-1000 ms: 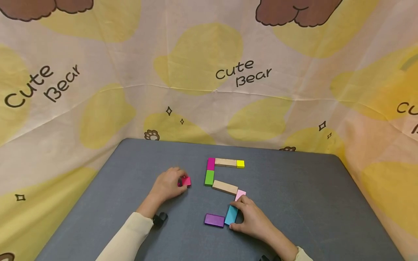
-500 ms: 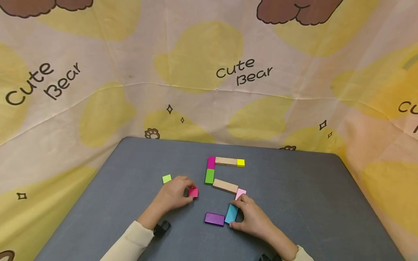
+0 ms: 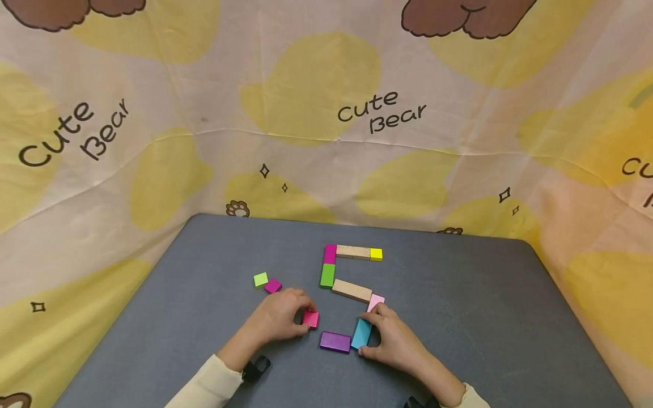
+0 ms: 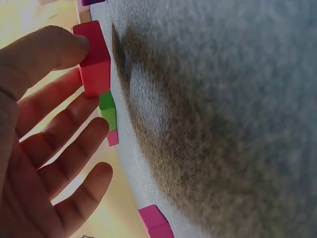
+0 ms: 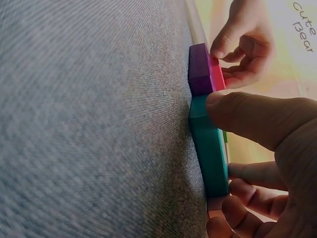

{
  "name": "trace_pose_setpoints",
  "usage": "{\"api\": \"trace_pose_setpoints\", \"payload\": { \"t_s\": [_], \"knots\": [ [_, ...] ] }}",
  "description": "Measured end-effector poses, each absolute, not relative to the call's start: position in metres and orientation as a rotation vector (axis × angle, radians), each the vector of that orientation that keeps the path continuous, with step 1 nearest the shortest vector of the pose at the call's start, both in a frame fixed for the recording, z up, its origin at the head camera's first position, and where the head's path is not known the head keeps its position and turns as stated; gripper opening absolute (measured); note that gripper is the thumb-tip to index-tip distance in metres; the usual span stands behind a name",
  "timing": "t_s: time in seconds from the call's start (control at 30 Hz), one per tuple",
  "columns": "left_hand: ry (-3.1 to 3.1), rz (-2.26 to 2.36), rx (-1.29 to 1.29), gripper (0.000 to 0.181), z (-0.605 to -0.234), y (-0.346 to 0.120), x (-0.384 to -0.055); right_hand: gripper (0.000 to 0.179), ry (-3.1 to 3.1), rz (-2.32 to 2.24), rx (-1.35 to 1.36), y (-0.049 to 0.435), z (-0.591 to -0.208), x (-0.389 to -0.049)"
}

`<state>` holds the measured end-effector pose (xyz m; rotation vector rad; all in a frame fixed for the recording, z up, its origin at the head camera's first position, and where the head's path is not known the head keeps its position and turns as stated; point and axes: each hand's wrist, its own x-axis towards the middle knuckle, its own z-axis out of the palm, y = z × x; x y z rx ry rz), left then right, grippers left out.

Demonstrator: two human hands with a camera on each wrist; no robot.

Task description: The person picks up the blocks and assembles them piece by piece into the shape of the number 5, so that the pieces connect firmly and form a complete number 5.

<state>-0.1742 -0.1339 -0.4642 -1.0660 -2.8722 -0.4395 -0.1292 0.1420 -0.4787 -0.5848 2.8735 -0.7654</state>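
Note:
Between its thumb and fingertips my left hand (image 3: 279, 315) pinches a pinkish-red block (image 3: 311, 319), just behind and left of the purple block (image 3: 335, 342). In the left wrist view the red block (image 4: 97, 62) is close over the table, the thumb on its near face. My right hand (image 3: 397, 343) holds the blue block (image 3: 361, 333) by its two ends, thumb at the front. That blue block lies on the table, its front end meeting the purple block's right end. Behind it sits a light pink block (image 3: 376, 302), partly covered by the right fingers.
A winding row continues backward with a wooden block (image 3: 352, 290), a green block (image 3: 327, 276), a magenta block (image 3: 330, 254), another wooden block (image 3: 353, 251) and a yellow cube (image 3: 376, 254). At left lie a lime block (image 3: 261, 279) and a loose magenta block (image 3: 273, 285).
My left hand has carried the red block to the right and nearer, toward the purple block. The lime and loose magenta blocks have come into sight behind it. My right hand stays on the blue block.

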Motion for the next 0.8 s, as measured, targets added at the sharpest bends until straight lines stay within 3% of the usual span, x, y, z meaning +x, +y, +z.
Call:
{"api": "trace_pose_setpoints", "payload": {
  "t_s": [0.8],
  "knots": [
    [-2.903,-0.446,-1.106,0.02,-0.4678,-0.1278,-0.1656,0.06,2.848,-0.75,-0.554,0.141,-0.4767,-0.128]
  ]
}}
